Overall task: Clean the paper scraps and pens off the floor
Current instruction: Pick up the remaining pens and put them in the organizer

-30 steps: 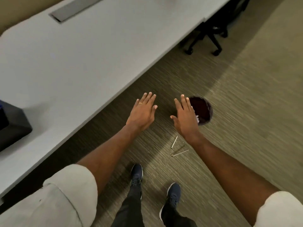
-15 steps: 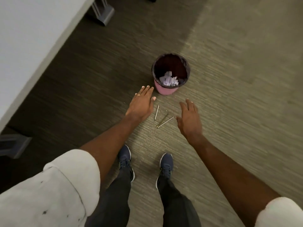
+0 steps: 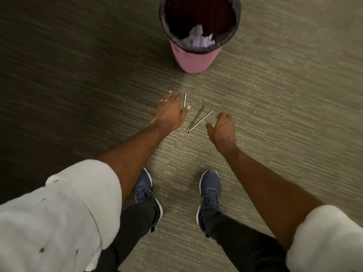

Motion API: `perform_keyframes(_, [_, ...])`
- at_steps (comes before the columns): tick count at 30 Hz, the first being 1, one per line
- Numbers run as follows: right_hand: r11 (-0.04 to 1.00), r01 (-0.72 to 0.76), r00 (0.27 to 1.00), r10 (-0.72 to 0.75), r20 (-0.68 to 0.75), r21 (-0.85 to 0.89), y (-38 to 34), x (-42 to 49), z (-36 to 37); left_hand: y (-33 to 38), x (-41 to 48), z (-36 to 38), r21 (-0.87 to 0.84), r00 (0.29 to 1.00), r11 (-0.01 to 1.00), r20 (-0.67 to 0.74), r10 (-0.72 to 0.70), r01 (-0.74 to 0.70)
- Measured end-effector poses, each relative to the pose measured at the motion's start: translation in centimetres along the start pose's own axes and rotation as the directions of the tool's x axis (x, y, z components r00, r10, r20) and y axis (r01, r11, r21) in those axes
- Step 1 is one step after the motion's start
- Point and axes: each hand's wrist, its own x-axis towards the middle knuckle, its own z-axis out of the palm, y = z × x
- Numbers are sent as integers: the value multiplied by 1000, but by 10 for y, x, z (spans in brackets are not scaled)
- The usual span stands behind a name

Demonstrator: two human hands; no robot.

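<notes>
Floor: we see ribbed, low-pile grey-green carpet, darker in shadow on the left.
Pens: three thin, straight sticks lie on the carpet in front of the bin. One pale pen lies along the left hand's fingers. A dark pen and a silvery pen lie between the two hands, their near ends meeting in a narrow V.
Left hand: fingers stretched out and spread low over the pale pen; we cannot tell whether they touch it.
Right hand: fingers loosely curled, gripping nothing, just beside the silvery pen; motion blur softens it.
Bin: a round, tapering pink wall, with a glossy black liner folded over the rim.
Paper scraps: crumpled white wads lie at the bottom of the bin.
Shoes: we see a navy mesh pair with white soles, the left shoe and the right shoe, standing behind the pens.
</notes>
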Motion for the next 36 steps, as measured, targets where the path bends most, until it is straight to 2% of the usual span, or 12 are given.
perform_keyframes(9, [997, -60, 998, 61, 22, -57, 40, 86, 141, -58, 77, 120, -123, 1000, 992, -7, -7, 6])
perform_keyframes(12, [983, -179, 984, 178, 22, 35, 44, 114, 173, -77, 101, 148, -170, 998, 984, -25, -54, 49])
perform_keyframes(15, [927, -343, 939, 343, 27, 150, 41, 135, 199, -94, 122, 173, -187, 992, 977, -61, -110, 97])
perform_keyframes(19, [906, -398, 911, 409, -54, 142, 39, 146, 219, -107, 137, 194, -191, 984, 972, -89, -157, 137])
perform_keyframes(24, [940, -305, 901, 336, -274, 150, 40, 138, 238, -108, 146, 195, -292, 977, 945, -104, -185, 148])
perform_keyframes(27, [940, -320, 882, 342, -325, 120, 36, 137, 238, -102, 141, 196, -251, 984, 960, -89, -152, 126])
perform_keyframes(31, [937, -286, 933, 320, -166, 202, 37, 139, 232, -105, 126, 200, -312, 982, 936, -44, -185, 162])
perform_keyframes(34, [920, -326, 923, 359, -138, 217, 38, 139, 227, -108, 114, 198, -414, 961, 875, -1, -275, 250])
perform_keyframes(36, [905, -334, 940, 340, 24, 262, 38, 133, 223, -107, 104, 190, -474, 944, 822, 73, -321, 316])
